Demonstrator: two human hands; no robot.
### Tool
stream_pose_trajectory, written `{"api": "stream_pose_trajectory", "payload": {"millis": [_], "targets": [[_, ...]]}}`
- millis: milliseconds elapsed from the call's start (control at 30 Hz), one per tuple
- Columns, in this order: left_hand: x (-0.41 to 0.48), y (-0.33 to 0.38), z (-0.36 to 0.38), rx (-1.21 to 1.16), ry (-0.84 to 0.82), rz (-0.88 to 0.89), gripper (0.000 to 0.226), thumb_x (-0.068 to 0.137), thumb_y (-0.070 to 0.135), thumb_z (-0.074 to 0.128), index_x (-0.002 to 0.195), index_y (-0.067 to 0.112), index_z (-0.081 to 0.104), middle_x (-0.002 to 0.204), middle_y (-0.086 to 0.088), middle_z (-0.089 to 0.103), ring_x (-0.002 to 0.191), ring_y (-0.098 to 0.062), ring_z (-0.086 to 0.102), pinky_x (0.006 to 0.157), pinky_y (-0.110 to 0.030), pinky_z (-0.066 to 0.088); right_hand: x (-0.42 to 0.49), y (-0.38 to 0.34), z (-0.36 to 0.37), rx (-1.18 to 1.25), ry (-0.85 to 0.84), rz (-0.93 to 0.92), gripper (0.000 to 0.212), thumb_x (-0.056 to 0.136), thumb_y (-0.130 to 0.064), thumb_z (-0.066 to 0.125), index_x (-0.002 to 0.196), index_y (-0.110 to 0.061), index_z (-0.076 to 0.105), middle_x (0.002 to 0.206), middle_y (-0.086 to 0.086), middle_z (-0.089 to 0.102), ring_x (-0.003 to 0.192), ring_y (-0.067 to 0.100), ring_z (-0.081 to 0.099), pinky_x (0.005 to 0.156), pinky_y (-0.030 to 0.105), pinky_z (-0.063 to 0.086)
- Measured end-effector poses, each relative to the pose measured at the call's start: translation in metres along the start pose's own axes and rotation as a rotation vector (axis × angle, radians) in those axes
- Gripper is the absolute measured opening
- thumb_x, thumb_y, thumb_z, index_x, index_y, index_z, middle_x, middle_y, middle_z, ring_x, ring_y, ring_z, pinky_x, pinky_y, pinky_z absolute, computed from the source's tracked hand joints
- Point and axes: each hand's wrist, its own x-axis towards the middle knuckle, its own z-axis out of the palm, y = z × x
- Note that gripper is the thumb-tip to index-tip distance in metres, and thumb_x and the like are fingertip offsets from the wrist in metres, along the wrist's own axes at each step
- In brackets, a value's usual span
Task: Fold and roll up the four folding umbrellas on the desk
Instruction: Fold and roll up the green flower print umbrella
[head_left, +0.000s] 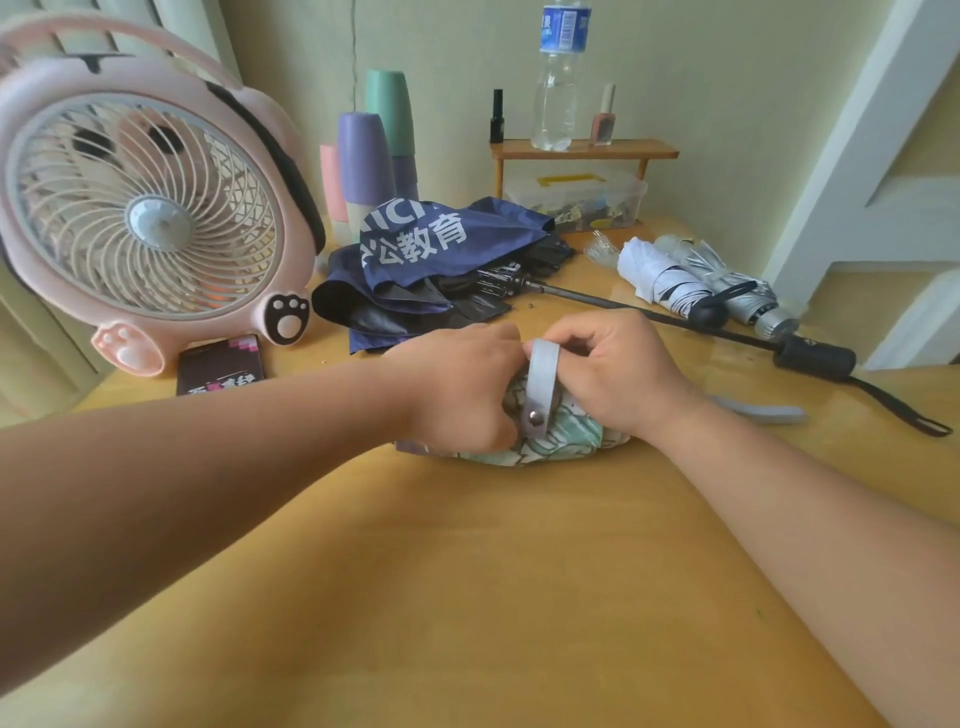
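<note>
The yellow wooden desk (467, 571) stood against a pale green wall (727, 104). A pink fan (150, 218) sat at left, and the navy umbrella (431, 244) lay unrolled. At centre, the left hand (457, 387) gripped the green-patterned umbrella (561, 436) with curled fingers. The right hand (621, 374) pinched its grey strap (543, 384). The clear plastic box (576, 200) held small unidentifiable items. Rolled silver umbrellas (670, 280) lay at right.
</note>
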Motion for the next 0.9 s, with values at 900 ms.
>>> {"api": "stream_pose_trajectory", "payload": {"millis": [900], "targets": [[-0.007, -0.008, 0.054, 0.216, 0.489, 0.124, 0.062, 0.088, 0.076, 0.048, 0.115, 0.020, 0.054, 0.108, -0.001, 0.060, 0.092, -0.026, 0.060, 0.080, -0.041, 0.050, 0.002, 0.008, -0.007, -0.179, 0.028, -0.101, 0.021, 0.088, -0.009, 0.069, 0.077, -0.025, 0.078, 0.071, -0.008, 0.073, 0.068, 0.015, 0.066, 0.061, 0.039, 0.050]]}}
